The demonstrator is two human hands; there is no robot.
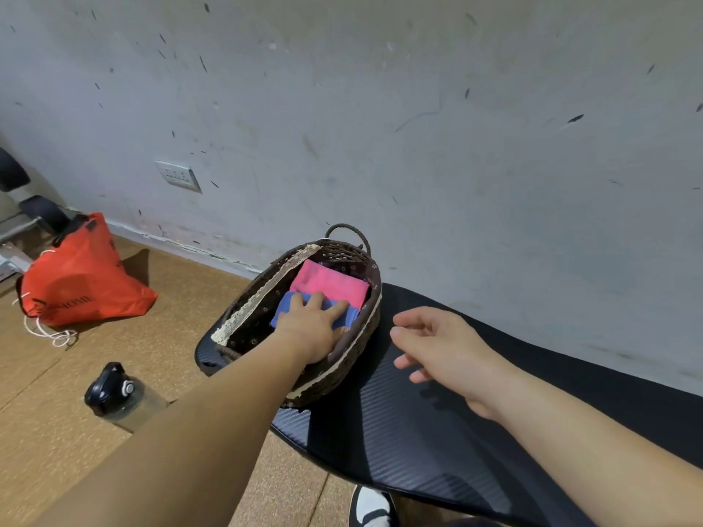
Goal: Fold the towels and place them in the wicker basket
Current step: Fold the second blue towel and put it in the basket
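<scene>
Now my left hand (314, 329) lies flat on the folded blue towel (353, 316), fingers straight and spread, pressing it down inside the wicker basket (243, 310). The blue towel sits at the near end of the basket, and a folded pink towel (331, 285) lies just beyond it, the two touching. The basket, with its lace-trimmed rim and dark flowered lining, stands on the left end of a black ribbed mat (399, 431) close to the grey wall (418, 127).

My right hand (445, 348) hangs above the mat just right of the basket, fingers loosely curled, holding nothing.

Left of the mat, on the cork floor (182, 298), a clear water bottle (118, 397) with a black lid stands near my forearm. Farther left an orange drawstring bag (80, 275) slumps below a wall outlet (178, 176). My shoe (371, 507) peeks out at the near edge.
</scene>
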